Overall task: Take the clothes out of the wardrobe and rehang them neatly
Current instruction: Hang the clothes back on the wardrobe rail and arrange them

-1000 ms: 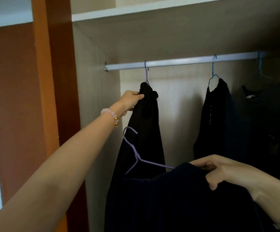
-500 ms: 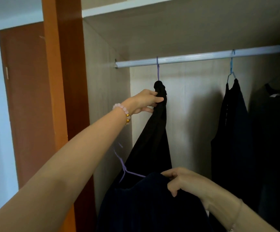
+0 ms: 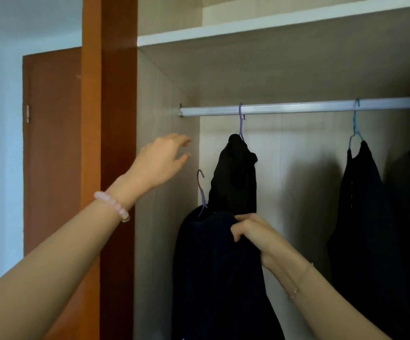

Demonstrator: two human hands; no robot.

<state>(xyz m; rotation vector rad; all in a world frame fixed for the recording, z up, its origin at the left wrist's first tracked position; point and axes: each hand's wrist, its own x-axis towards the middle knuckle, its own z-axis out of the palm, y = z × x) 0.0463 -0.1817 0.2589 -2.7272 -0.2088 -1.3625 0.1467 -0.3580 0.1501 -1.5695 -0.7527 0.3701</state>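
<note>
Right hand (image 3: 249, 231) is gripping the shoulder of a dark navy garment (image 3: 218, 278) that is sitting on a purple hanger (image 3: 201, 192), grip closed tight on fabric, not on the hanger itself. The hook is pointing up and free, below the rail (image 3: 297, 109) and left of the black garment (image 3: 236, 177) that is already hanging from its own purple hook (image 3: 241, 121). Left hand (image 3: 161, 163) is hovering open, fingers spread, touching nothing, near the wardrobe side panel (image 3: 164, 217). Further right a dark dress (image 3: 361, 204) is hanging on a blue hanger (image 3: 355, 128), and more dark clothing is showing at the right edge.

Risks, judging from here:
- Holding by cloth only means the hanger is floating loose inside the collar; it could be tilting or slipping out as the garment is going up, dropping the piece to the wardrobe floor.
- The hook is facing an uncertain direction, cannot tell exactly; if it is turned away from the rail it will be missing the bar on the lift.
- The gap between side panel and black garment is narrow, so the rising shoulder could be snagging the black one and knocking it off its hook, since that one is looking bunched and lopsided already.
- The left hand is not steadying anything, so one-handed hooking is leaving no correction if the hook is swinging.
- Dark fabric on dark fabric is making edges hard to judge.
</note>
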